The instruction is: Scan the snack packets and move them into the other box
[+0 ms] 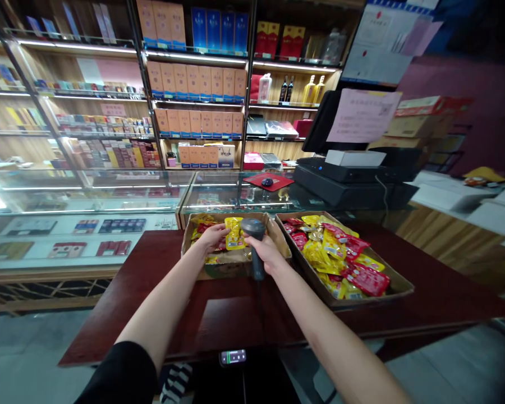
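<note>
My left hand [214, 238] pinches the left edge of a yellow snack packet [234, 233], held up over the left cardboard box [283, 241]. Wrapped around the handle of a dark grey barcode scanner [257, 264] is my right hand [266, 251]. The scanner's head stands just right of the packet, and its cable hangs down toward the table edge. Red and yellow packets lie in the left box, partly hidden by my hands. A second cardboard box [404, 290] on the right holds many red [367, 279] and yellow packets.
Both boxes stand on a dark red wooden table [151, 280]. Behind it runs a glass display counter [109, 193] with a mouse [267, 182] on a red pad. A cash register with monitor [324, 120] stands back right. Shelves of boxed goods [197, 81] line the wall.
</note>
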A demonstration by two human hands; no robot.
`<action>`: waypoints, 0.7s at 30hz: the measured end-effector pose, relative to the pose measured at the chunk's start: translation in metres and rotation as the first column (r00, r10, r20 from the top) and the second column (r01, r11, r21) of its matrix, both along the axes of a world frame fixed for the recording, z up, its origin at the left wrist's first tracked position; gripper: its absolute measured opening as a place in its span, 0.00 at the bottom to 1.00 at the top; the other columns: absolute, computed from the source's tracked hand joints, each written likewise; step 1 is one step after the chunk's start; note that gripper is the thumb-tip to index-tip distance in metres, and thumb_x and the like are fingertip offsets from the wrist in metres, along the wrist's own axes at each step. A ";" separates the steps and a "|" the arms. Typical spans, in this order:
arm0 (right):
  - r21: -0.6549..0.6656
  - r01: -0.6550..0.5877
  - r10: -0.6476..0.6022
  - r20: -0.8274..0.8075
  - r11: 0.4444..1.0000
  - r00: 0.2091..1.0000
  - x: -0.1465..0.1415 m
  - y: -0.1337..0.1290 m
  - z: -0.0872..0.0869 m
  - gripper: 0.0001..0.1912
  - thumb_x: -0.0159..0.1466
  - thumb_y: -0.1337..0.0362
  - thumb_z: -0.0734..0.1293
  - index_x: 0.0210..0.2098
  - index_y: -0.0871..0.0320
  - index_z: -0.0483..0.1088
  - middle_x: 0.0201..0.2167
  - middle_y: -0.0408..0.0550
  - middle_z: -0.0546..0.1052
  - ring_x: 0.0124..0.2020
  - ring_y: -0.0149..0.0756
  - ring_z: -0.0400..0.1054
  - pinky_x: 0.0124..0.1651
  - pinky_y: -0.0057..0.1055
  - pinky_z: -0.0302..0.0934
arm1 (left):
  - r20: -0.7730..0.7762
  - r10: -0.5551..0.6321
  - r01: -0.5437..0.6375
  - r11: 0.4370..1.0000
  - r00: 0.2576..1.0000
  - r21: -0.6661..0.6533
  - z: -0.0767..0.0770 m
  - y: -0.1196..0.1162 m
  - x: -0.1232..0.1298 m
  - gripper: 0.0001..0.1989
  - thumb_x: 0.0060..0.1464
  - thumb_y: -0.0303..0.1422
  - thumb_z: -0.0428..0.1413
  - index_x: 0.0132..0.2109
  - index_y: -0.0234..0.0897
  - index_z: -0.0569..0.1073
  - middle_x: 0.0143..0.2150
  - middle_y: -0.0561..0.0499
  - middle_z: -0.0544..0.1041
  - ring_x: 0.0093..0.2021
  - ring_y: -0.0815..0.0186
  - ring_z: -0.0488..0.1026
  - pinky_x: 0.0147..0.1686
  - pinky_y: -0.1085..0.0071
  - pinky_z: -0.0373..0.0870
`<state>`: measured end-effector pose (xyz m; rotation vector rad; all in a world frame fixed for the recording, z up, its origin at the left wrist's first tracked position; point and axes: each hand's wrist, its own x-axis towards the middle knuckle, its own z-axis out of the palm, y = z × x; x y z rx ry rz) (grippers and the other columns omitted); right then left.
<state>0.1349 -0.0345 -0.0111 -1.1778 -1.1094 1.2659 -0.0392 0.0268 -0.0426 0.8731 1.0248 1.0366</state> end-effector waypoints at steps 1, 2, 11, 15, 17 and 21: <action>0.029 0.011 -0.011 -0.005 1.000 1.000 -0.003 -0.009 0.005 0.12 0.48 0.65 0.71 0.33 0.60 0.74 0.32 0.45 0.77 0.35 0.34 0.71 0.39 0.28 0.67 | 0.001 0.006 -0.006 1.000 1.000 0.005 0.001 0.000 0.000 0.16 0.50 0.32 0.62 0.46 0.35 0.72 0.24 0.54 0.74 0.19 0.72 0.71 0.23 0.75 0.72; 0.045 -0.010 0.012 -0.038 0.999 0.999 -0.005 -0.020 0.009 0.11 0.48 0.65 0.70 0.32 0.60 0.73 0.34 0.46 0.77 0.35 0.34 0.72 0.37 0.29 0.68 | 0.004 0.004 -0.004 1.000 1.000 0.012 0.001 -0.001 0.000 0.16 0.49 0.32 0.63 0.46 0.35 0.72 0.25 0.53 0.75 0.19 0.72 0.71 0.23 0.75 0.71; -0.176 -0.211 0.192 -0.120 0.962 0.974 -0.020 -0.111 0.002 0.16 0.52 0.53 0.69 0.29 0.61 0.65 0.21 0.42 0.71 0.15 0.29 0.66 0.15 0.25 0.61 | -0.012 0.004 -0.004 1.000 1.000 0.026 0.003 0.000 -0.002 0.13 0.47 0.31 0.64 0.41 0.35 0.73 0.23 0.54 0.73 0.18 0.75 0.67 0.22 0.78 0.70; -0.204 -0.214 0.202 -0.074 0.955 0.976 -0.022 -0.126 -0.001 0.16 0.54 0.52 0.67 0.26 0.60 0.63 0.12 0.39 0.66 0.11 0.29 0.62 0.15 0.25 0.59 | -0.019 0.034 -0.034 0.999 0.999 0.010 0.000 0.004 -0.002 0.14 0.47 0.31 0.64 0.43 0.36 0.74 0.26 0.52 0.75 0.21 0.73 0.71 0.24 0.75 0.72; -0.195 -0.214 0.209 -0.047 0.957 0.977 -0.023 -0.129 -0.001 0.16 0.54 0.52 0.66 0.25 0.60 0.63 0.11 0.38 0.66 0.10 0.29 0.61 0.14 0.25 0.58 | -0.029 0.042 -0.041 0.999 0.999 0.014 -0.002 0.006 -0.002 0.14 0.48 0.31 0.64 0.43 0.36 0.74 0.27 0.53 0.75 0.20 0.74 0.70 0.24 0.75 0.73; -0.177 -0.214 0.213 -0.021 0.961 0.977 -0.024 -0.132 -0.001 0.16 0.54 0.52 0.66 0.25 0.59 0.62 0.11 0.38 0.66 0.10 0.29 0.61 0.14 0.24 0.57 | -0.045 0.036 -0.035 0.999 0.998 0.028 -0.004 0.007 -0.003 0.12 0.50 0.30 0.61 0.44 0.36 0.73 0.26 0.53 0.75 0.19 0.74 0.69 0.23 0.73 0.73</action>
